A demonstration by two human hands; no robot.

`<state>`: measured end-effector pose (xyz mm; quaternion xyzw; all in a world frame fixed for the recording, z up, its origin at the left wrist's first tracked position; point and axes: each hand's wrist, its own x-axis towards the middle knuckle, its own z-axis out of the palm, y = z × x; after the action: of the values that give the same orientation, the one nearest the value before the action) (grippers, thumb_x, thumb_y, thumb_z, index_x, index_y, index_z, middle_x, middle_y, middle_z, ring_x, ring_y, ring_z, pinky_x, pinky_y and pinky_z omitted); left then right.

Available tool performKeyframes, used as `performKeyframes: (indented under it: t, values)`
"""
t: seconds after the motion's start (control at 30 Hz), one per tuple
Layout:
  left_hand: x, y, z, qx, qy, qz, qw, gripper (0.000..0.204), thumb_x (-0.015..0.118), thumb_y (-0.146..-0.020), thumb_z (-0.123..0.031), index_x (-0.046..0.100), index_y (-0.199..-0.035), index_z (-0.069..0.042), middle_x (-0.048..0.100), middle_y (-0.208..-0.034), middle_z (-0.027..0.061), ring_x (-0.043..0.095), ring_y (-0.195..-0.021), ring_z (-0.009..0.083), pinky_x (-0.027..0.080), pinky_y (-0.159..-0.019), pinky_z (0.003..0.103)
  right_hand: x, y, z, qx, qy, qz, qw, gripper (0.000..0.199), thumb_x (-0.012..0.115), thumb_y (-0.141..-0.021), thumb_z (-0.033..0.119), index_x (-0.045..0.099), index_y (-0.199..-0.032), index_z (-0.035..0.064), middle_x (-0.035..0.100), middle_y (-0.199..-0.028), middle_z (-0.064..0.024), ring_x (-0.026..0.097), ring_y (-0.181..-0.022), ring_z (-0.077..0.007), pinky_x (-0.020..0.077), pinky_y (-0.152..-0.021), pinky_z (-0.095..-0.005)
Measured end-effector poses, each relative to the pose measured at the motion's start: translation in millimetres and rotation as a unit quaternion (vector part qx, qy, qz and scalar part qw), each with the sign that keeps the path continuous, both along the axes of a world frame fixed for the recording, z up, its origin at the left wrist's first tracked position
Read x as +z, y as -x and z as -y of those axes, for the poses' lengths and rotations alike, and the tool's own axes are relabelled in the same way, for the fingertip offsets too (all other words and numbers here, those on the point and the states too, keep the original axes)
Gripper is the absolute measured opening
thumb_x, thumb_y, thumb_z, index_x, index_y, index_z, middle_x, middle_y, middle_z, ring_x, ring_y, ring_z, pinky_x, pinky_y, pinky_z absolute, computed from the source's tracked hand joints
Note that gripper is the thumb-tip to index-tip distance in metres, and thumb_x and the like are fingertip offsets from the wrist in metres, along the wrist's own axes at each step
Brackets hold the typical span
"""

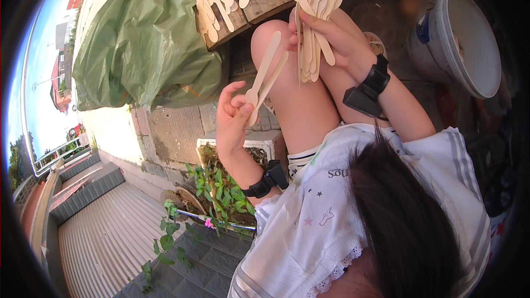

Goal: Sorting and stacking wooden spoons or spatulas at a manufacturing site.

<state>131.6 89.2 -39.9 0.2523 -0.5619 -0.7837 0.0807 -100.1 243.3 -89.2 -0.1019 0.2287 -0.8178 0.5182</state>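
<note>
1. Spoons above the knee: pale bare wood, matt, smooth.
2. Two spoons left of the knee: the same matt wood.
3. Bag far left of the knee: thin green plastic, crinkled, slightly glossy.
4. Bucket far right of the knee: white plastic, smooth.
5. Shirt below the knee: white cloth, lace-edged.

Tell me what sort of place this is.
Probably an outdoor spot beside a house, on a raised terrace or porch. Sunlit paving lies underfoot, potted plants stand at the edge, and rooftops with open sky show beyond. The left hand and right hand hold wooden spoons.
</note>
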Motion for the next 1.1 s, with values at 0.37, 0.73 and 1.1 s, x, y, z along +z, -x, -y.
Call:
performKeyframes:
  t: [0.37, 0.73, 1.1]
  values:
    - [77, 34, 1, -0.172, 0.279, 0.164, 0.93, 0.027, 0.061, -0.082, 0.009, 0.051, -0.105, -0.001, 0.063, -0.079, 0.0046, 0.057, -0.071, 0.0064, 0.043, -0.061, 0.02, 17, -14, -2, 0.116, -0.104, -0.094, 0.983, 0.027, 0.058, -0.095, 0.021, 0.051, -0.116, 0.0045, 0.044, -0.067, 0.0051, 0.041, -0.056, -0.0027, 0.0332, -0.047, -0.016]
    - [76, 97, 5, -0.241, 0.406, 0.095, 0.877, 0.023, 0.063, -0.081, 0.005, 0.052, -0.101, 0.0, 0.062, -0.078, 0.0062, 0.055, -0.07, 0.0106, 0.045, -0.066, 0.024, 30, -22, -5, 0.189, -0.076, -0.177, 0.963, 0.056, 0.074, -0.08, 0.013, 0.046, -0.128, 0.0029, 0.058, -0.109, -0.0039, 0.057, -0.096, -0.0071, 0.0469, -0.079, -0.0193]
    - [64, 86, 8, -0.159, 0.3, 0.037, 0.94, 0.04, 0.063, -0.08, 0.011, 0.045, -0.113, -0.001, 0.058, -0.099, 0.0087, 0.055, -0.082, 0.0098, 0.047, -0.072, 0.022, 28, -12, -11, 0.218, -0.091, -0.16, 0.958, 0.045, 0.068, -0.086, 0.019, 0.047, -0.123, 0.0034, 0.063, -0.099, -0.0036, 0.058, -0.085, -0.0062, 0.0492, -0.069, -0.0177]
